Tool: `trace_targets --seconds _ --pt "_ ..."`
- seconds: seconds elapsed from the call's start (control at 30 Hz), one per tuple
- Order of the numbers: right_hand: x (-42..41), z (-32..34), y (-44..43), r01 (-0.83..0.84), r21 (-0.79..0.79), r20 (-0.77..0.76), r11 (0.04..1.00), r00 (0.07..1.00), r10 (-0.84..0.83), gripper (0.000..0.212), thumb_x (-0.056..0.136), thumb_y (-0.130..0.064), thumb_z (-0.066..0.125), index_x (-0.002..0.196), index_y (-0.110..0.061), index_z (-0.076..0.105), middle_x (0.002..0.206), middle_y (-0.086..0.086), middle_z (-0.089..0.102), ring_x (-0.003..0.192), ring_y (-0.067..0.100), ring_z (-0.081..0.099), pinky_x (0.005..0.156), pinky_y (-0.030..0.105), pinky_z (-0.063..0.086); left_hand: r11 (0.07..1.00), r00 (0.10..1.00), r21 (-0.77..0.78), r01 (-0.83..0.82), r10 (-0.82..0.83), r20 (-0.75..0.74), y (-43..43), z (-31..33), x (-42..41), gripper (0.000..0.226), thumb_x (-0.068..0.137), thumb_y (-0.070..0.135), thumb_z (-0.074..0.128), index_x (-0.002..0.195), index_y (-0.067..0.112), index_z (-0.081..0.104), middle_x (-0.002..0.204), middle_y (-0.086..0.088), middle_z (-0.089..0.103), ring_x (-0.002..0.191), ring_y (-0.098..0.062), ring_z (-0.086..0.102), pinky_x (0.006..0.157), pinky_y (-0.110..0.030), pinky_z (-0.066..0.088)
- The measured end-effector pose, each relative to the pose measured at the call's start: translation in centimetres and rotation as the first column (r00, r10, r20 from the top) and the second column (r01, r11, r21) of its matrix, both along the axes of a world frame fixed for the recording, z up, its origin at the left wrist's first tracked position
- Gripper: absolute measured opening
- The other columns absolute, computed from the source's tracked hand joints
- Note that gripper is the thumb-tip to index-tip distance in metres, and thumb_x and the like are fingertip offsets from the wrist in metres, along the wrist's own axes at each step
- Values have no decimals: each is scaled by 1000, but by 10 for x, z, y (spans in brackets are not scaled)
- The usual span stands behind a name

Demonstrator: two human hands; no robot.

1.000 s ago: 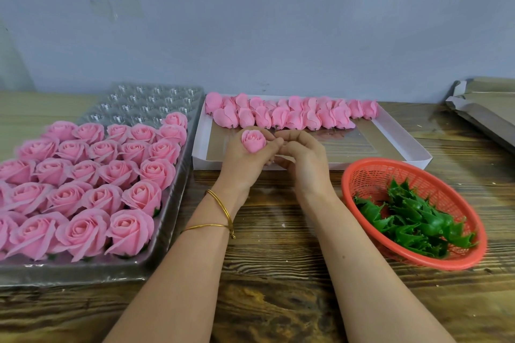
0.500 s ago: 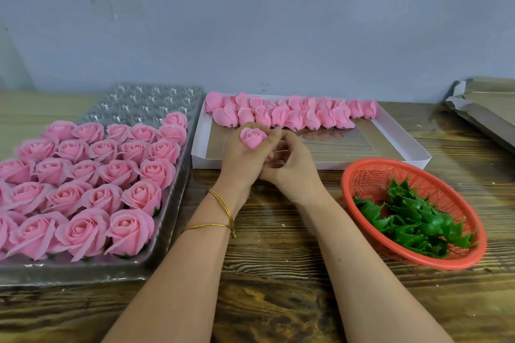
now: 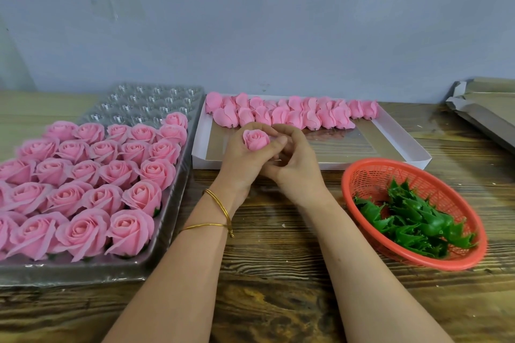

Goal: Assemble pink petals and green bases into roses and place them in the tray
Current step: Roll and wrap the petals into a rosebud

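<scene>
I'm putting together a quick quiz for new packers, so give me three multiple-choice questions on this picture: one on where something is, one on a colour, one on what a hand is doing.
1. Where do the loose pink petals lie? A in the white box; B in a glass jar; C in a drawer.
2. What colour is the basket holding the green bases? A blue; B red; C white.
3. What is the left hand doing? A lying flat; B gripping a pink rose; C reaching into the basket.
Answers: A, petals line the box's far edge; B, its mesh is red; B, its fingers curl round the rose.
</scene>
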State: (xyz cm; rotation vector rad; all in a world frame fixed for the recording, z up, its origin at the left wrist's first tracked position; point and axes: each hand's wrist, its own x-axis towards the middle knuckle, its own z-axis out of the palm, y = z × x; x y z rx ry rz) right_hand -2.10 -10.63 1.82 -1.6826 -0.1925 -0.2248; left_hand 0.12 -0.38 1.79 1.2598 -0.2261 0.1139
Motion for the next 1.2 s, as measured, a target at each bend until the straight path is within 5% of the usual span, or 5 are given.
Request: trace_targets --seconds 0.3,0.53,0.8,0.97,1.2 --pt "-1 2 1 -13 -67 6 998 1000 14 55 78 7 69 128 -7 51 112 5 68 100 10 67 89 29 55 1000 1000 30 0 -1 29 0 -1 2 20 77 -5 73 84 11 63 81 -4 66 79 -18 65 65 -30 55" --pt "-3 2 -2 -89 27 -82 996 993 91 56 82 9 67 132 -7 48 122 9 65 114 17 64 102 41 50 995 996 81 52 -58 71 5 -4 5 27 68 1 80 87 12 65 77 1 68 80 -15 66 70 -28 54" --pt "2 6 -9 -161 80 -163 984 972 172 55 87 12 59 138 -4 48 120 16 66 111 20 65 94 30 54 966 966 -61 250 -253 -50 8 3 6 31 61 13 44 85 3 61 63 -7 61 67 -21 55 67 -33 40" --pt "3 6 -8 -173 96 -164 980 969 187 52 85 17 55 133 -4 54 112 11 70 103 15 67 89 25 54 976 973 -9 216 -215 -82 8 0 9 31 62 14 44 87 4 61 66 -6 61 69 -19 55 66 -33 41" --pt "3 6 -7 -133 223 -226 966 957 184 44 85 16 54 127 3 55 101 15 68 91 23 64 88 37 51 989 981 7 146 -144 -129 7 -6 12 34 67 18 47 96 12 64 69 -4 65 71 -19 58 60 -30 44"
